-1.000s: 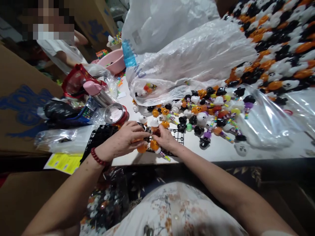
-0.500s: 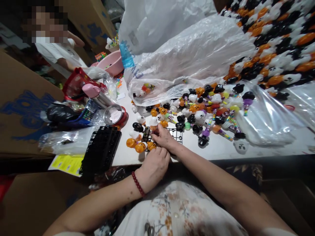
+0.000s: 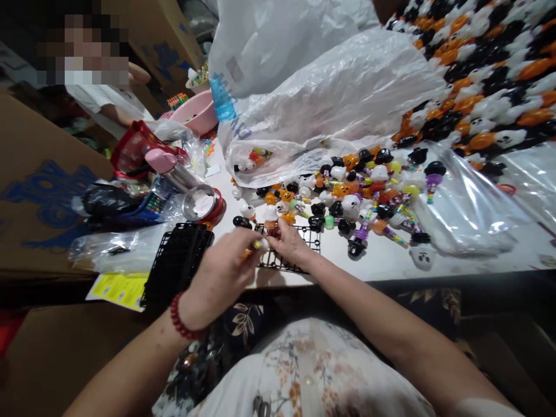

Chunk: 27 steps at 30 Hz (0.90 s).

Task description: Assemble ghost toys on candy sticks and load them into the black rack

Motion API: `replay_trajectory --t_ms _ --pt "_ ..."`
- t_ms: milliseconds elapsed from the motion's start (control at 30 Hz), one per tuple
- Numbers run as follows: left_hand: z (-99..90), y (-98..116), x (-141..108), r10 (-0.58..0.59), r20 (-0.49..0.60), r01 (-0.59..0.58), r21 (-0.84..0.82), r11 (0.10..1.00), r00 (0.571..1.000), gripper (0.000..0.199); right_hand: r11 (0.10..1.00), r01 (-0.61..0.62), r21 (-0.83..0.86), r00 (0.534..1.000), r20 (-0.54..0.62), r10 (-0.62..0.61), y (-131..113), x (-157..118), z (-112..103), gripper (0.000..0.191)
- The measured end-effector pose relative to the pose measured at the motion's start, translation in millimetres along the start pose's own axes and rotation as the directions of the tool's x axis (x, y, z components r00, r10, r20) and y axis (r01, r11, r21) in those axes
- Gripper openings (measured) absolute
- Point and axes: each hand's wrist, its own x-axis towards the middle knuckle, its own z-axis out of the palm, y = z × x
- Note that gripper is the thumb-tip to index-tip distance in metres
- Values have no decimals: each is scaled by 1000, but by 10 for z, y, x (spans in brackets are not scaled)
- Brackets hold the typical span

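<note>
My left hand (image 3: 226, 269), with a red bead bracelet on its wrist, is closed around a small Halloween candy-stick toy (image 3: 260, 244); a white and yellow end and a bit of orange show by its fingers. Beside it, my right hand (image 3: 292, 244) lies over a black plastic grid tray (image 3: 306, 236), its fingers pinched together. What they hold is hidden, though a white ghost-headed toy (image 3: 270, 213) with an orange part is right at the fingertips. A black-headed toy (image 3: 241, 222) lies just beyond my left hand.
Candy-stick toys (image 3: 351, 205) are heaped behind and right of my hands. Stacked black trays (image 3: 176, 260), a metal bowl (image 3: 200, 202) and a pink-lidded bottle (image 3: 163, 162) stand left. A large plastic bag (image 3: 330, 87) covers the back; clear bags (image 3: 473, 214) lie right. Another person (image 3: 106, 98) is back left.
My left hand has moved left and up off the tray's front, and a toy end now shows in it. The pumpkin toys at the tray's left are hidden or gone from view. My right hand has barely moved.
</note>
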Motion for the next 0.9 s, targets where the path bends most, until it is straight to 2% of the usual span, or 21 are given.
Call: replay_trajectory --t_ms 67,167,300,467,600,667,900 --pt "-154 -166 88 -189 -81 181 -100 978 979 15 1000 8 19 1000 18 -9 -17 -20 -14 20" --pt "-223 -453 181 -322 -44 298 -274 914 946 25 998 33 47 998 43 -35 -23 -41 -19 22" --pt "-176 -660 221 -294 71 301 -320 898 953 27 998 59 -3 994 97 -58 -7 -55 -5 24" --pt "-169 -636 210 -195 208 252 -298 921 959 28 993 67 -102 987 152 -51 -18 -88 5 27" --pt "-148 -665 201 -153 248 262 -505 822 957 29 971 86 -222 982 182 -45 -43 -107 4 32" --pt "-133 -693 197 -153 249 270 -553 788 956 28 961 95 -261 981 187 -46 -55 -112 0 32" --pt "-109 -699 180 -152 333 260 -311 914 931 25 954 110 -280 979 195 -56 -57 -121 -3 28"
